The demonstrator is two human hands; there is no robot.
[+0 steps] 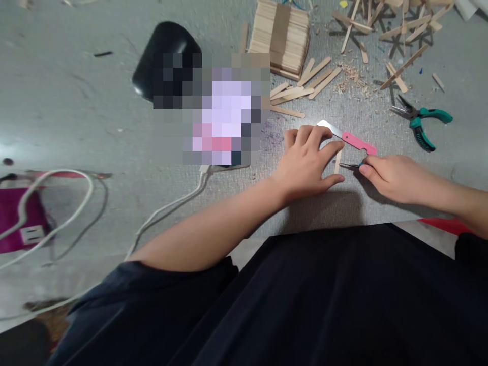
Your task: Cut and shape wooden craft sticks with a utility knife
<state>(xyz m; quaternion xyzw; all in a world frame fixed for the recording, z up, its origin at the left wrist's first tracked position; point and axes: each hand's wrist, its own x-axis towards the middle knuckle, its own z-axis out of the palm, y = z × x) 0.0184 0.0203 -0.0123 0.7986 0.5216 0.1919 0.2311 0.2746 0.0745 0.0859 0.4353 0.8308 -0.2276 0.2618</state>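
Between the knife (353, 141) and the pliers (416, 115) to its right, bare table (386, 133) leaves a hand a way through. Beyond its blade, loose sticks (325, 85) and the stack (280, 35) block passage; on its near side, the left hand (305, 160) crowds the blade end and the right hand (392, 178) the handle end.

One left hand (305, 162), one right hand (392, 175), one pink-handled knife (358, 143), one pair of teal-handled pliers (415, 118), one craft-stick stack (263, 25); loose craft sticks (325, 83) too jumbled to count.
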